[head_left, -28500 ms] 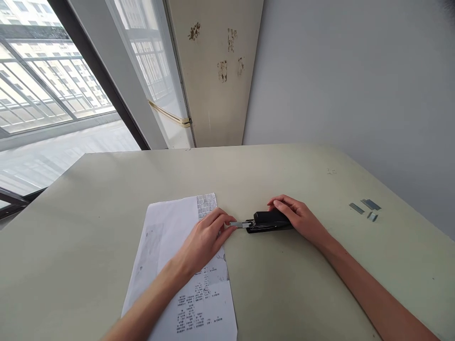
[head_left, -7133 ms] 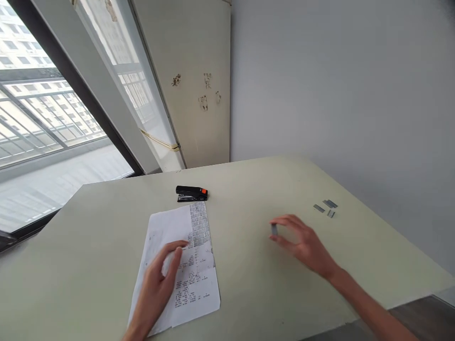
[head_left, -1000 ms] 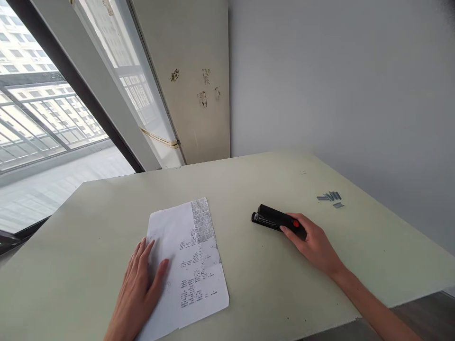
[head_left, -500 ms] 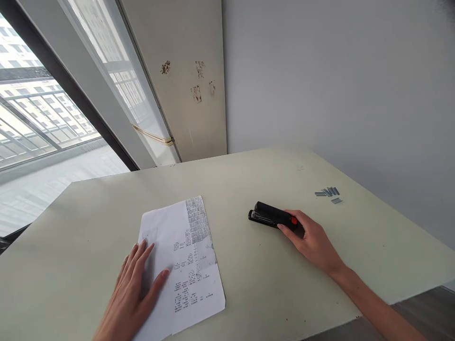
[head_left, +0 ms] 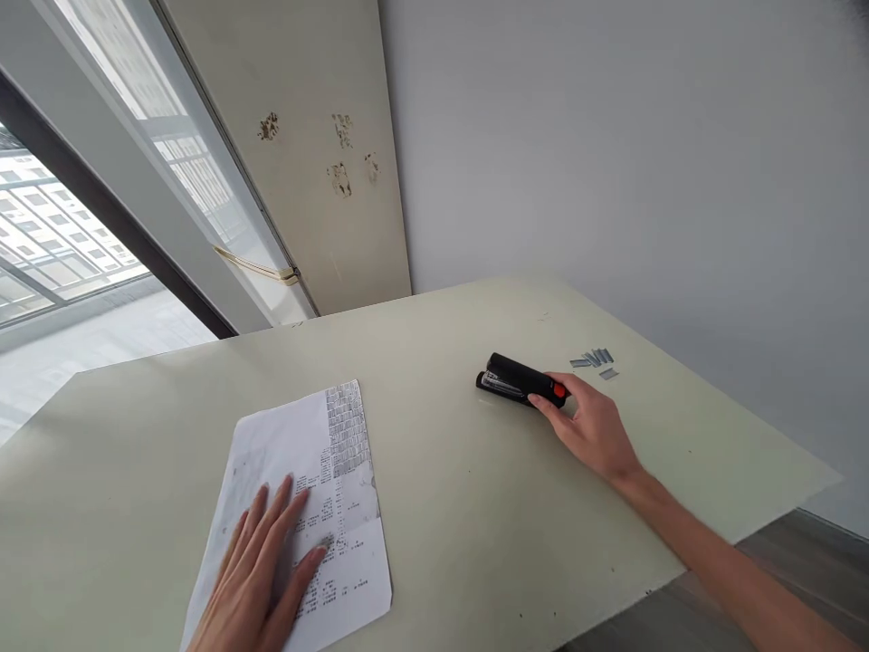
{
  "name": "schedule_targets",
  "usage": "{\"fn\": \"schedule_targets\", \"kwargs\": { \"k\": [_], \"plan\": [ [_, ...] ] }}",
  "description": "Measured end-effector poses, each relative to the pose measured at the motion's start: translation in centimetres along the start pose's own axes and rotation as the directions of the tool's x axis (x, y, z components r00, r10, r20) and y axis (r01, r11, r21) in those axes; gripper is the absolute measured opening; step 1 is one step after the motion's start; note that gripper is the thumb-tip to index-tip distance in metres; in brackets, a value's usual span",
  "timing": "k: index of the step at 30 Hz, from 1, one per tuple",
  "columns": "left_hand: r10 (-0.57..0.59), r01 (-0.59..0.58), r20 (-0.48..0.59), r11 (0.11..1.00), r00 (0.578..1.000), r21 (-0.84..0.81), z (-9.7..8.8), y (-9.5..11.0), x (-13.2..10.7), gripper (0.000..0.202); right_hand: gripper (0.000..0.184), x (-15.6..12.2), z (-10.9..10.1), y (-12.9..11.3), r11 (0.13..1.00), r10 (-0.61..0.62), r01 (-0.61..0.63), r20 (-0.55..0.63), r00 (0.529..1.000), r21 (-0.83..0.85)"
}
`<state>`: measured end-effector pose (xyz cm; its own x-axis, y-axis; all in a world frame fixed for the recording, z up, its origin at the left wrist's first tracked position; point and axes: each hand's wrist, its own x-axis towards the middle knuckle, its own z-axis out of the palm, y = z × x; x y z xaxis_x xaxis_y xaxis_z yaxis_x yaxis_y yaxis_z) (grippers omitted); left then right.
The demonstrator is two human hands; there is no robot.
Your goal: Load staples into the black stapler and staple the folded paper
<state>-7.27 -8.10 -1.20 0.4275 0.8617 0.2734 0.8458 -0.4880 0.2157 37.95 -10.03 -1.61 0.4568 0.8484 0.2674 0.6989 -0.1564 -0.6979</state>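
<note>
Printed sheets of paper (head_left: 357, 570) lie on the table at the left, with dense print along the right edge of the upper part. My left hand (head_left: 262, 561) rests flat on the lower part of the sheets, its fingers spread and nothing held. To the right of the paper, my right hand (head_left: 590, 426) grips the rear of a black stapler (head_left: 520, 376) by its sides. The stapler has a red part at the back, and its front end points left, with a gap between the upper arm and the base. Several grey staple strips (head_left: 594, 359) lie just beyond my right hand.
The pale table (head_left: 434, 507) has its front edge at the lower right, above a dark floor (head_left: 801, 580). Behind it stand a grey wall (head_left: 611, 154) and a stained cream panel (head_left: 305, 208). A window (head_left: 61, 235) is at the left.
The view has turned to the right. My right hand has moved the stapler right and farther back, closer to the staple strips. My left hand has shifted right across the paper.
</note>
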Motion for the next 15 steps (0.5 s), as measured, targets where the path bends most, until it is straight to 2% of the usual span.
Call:
{"fn": "schedule_targets", "kwargs": {
  "k": [6,11,15],
  "plan": [
    [-0.008,0.008,0.024,1.0,1.0,0.012,0.4,0.9,1.3,0.062,0.053,5.6,-1.7,3.6,0.993,-0.041,0.034,-0.053,0.998,-0.115],
    [0.028,-0.03,0.037,0.999,0.999,0.036,0.3,0.3,1.6,0.065,0.053,9.5,-2.5,6.0,0.992,0.015,-0.014,0.01,1.0,-0.122],
    [0.057,-0.059,0.026,0.996,0.998,0.074,0.7,-0.4,1.5,0.068,0.056,11.5,-2.2,7.2,0.994,0.061,-0.056,0.051,0.997,-0.094]
  ]
}}
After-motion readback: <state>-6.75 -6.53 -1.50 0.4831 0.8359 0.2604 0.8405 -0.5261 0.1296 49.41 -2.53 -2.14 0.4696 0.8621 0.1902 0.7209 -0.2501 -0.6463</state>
